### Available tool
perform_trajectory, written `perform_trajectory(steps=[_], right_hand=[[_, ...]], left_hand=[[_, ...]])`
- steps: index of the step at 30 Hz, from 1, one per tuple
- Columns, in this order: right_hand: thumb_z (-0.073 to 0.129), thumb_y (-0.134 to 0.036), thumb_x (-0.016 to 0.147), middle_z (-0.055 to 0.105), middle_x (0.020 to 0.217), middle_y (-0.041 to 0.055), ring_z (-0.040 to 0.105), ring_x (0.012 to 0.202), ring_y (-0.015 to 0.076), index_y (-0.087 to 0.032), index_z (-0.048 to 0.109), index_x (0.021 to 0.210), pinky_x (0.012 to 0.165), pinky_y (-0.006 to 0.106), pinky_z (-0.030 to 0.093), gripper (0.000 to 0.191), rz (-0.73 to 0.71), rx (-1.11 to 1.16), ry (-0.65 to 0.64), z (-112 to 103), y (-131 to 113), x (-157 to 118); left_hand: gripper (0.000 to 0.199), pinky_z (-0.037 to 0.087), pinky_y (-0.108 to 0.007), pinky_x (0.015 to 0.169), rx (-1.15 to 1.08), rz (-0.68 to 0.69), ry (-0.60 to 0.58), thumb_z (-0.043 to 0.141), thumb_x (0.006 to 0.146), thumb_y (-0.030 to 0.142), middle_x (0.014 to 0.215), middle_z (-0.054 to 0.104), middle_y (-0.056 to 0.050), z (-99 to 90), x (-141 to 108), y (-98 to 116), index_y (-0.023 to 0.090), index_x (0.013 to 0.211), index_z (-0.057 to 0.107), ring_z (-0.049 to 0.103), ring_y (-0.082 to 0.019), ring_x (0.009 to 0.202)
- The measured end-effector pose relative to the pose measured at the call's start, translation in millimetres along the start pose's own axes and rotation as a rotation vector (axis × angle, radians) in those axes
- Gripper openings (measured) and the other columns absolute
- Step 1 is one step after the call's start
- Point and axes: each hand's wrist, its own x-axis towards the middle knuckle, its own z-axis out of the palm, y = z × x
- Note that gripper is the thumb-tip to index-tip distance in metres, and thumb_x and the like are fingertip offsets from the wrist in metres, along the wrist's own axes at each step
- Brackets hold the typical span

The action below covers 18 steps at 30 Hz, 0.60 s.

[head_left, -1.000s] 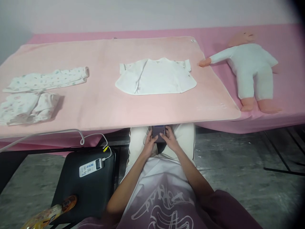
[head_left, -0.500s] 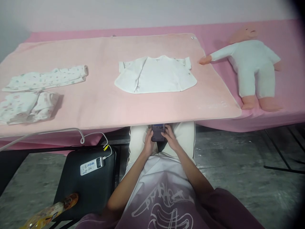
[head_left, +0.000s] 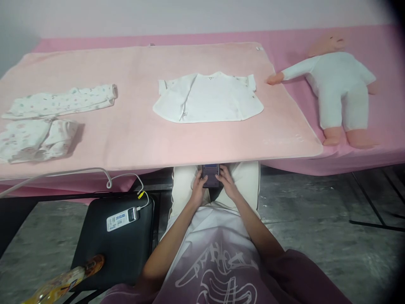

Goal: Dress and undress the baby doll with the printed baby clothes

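Note:
Below the table's front edge, over my lap, I hold a smartphone [head_left: 210, 177] in both hands. My left hand [head_left: 198, 185] grips its left side and my right hand [head_left: 226, 182] its right side, thumbs at the screen. The top of the phone is hidden by the table edge. Beyond it on the table lies a white baby shirt [head_left: 211, 99], spread flat with short sleeves out. At the left are folded printed baby pants [head_left: 63, 101] and a folded printed baby garment [head_left: 38, 139]. Neither hand touches the clothes.
A doll [head_left: 343, 90] in white lies at the right on the pink cloth [head_left: 387, 126], one hand by the edge of the peach mat [head_left: 136, 139]. At lower left, a black stool [head_left: 120, 253] bears a power bank [head_left: 122, 218] with a white cable; a bottle [head_left: 63, 283] stands near.
My left thumb has moved inward over the phone's screen, and my right thumb has shifted slightly outward. The camera view has shifted a little; the clothes and doll lie as before.

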Motion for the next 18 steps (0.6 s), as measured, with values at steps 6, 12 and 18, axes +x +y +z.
perform_trajectory(steps=[6, 12, 18], right_hand=[[0.077, -0.057, 0.099, 0.077, 0.137, 0.0058, 0.069, 0.133, 0.0286, -0.032, 0.057, 0.143, 0.119, 0.044, 0.053, 0.054, 0.0, -0.02, -0.015, 1.0, -4.6, -1.0], [0.076, -0.055, 0.099, 0.077, 0.137, 0.0062, 0.07, 0.128, 0.0279, -0.033, 0.055, 0.145, 0.115, 0.044, 0.055, 0.055, -0.031, -0.042, -0.046, 1.5, -6.0, -0.4], [0.078, -0.055, 0.099, 0.076, 0.135, 0.0061, 0.07, 0.119, 0.0258, -0.033, 0.053, 0.148, 0.11, 0.043, 0.057, 0.058, -0.038, -0.064, -0.079, -1.9, -3.6, -0.3]], left_hand=[[0.057, 0.061, -0.04, 0.106, -0.061, 0.034, -0.055, 0.093, 0.085, 0.064, 0.127, 0.079, -0.009, 3.5, 0.2, 2.6, 0.024, 0.123, 0.078, 0.073, -0.031, 0.128], [0.052, 0.06, -0.031, 0.096, -0.031, 0.061, 0.02, 0.095, 0.085, 0.059, 0.122, 0.078, -0.006, 2.6, 3.7, -2.3, 0.023, 0.118, 0.078, 0.074, -0.025, 0.118], [0.046, 0.059, -0.032, 0.099, -0.037, 0.066, 0.022, 0.091, 0.091, 0.056, 0.122, 0.078, -0.006, 4.2, 3.6, -0.9, 0.023, 0.121, 0.078, 0.073, -0.026, 0.121]])
